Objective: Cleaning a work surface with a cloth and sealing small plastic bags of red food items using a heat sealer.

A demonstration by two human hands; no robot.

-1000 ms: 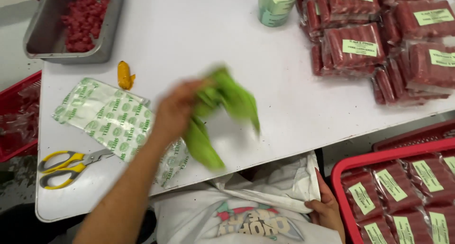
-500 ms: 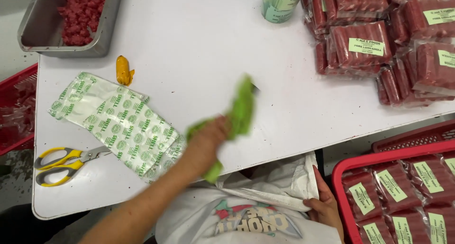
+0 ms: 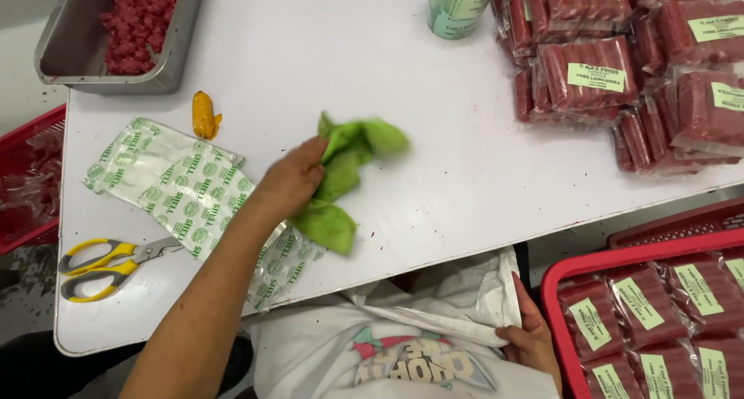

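Risking, at the far left, a snag on the yellow-handled scissors (image 3: 108,266) lying near the table (image 3: 465,182) edge, should a wide sweep be swinging back that way. Possibly dragging the printed plastic bags (image 3: 186,190), lying loose and partly under the forearm, towards the near edge. Also risking a smear from the small yellow piece (image 3: 204,114) just beyond the bags, or a knock against the metal tray (image 3: 167,77) of minced red meat at the far corner.

Holding the green cloth (image 3: 341,174) in the left hand (image 3: 291,180), with the grip pressed together on a bunched fold and the fingers curling over it. Looking crumpled, soft and bright green; lying mid-table, just right of the bags, with one flap trailing towards the near edge and another puffing up beyond the fingers. Probably flopping about and skipping specks on the surface, being held by that one fold only.

Further right, risking a brush against the green cup (image 3: 457,7) or the sealed packs of red sausages (image 3: 589,77), though both sitting well apart from the cloth. Down at the right, pinching the hem of the white apron (image 3: 449,298) in the right hand (image 3: 535,338), just beside the red crate (image 3: 620,258)
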